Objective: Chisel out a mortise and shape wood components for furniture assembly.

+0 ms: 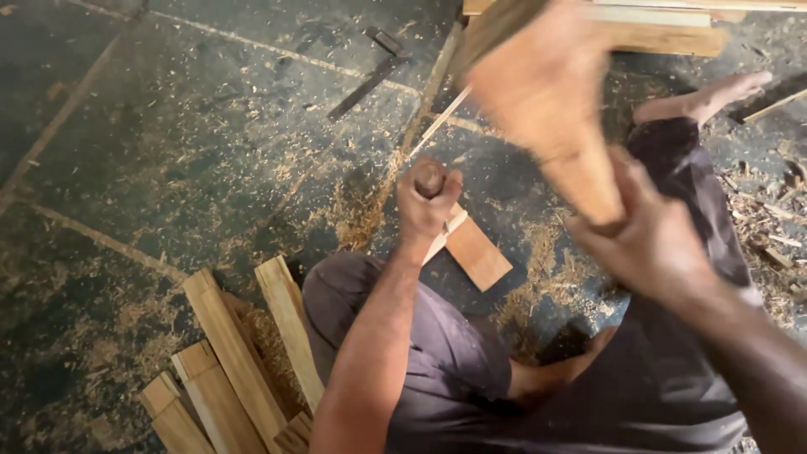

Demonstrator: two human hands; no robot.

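Observation:
My left hand (426, 206) is closed around the round wooden handle of a chisel (429, 178), held upright over a small flat wooden piece (477, 251) on the floor. My right hand (651, 244) grips the narrow end of a wooden mallet (546, 92), which is raised and blurred above and right of the chisel. I sit on the floor with my legs in dark trousers on either side of the piece; a bare foot (714, 97) shows at the upper right.
Several cut wooden bars (231, 353) lie at the lower left beside my knee. A metal square (370, 74) rests on the dark floor at the top. Planks (664, 25) lie along the top right. Sawdust and chips cover the floor.

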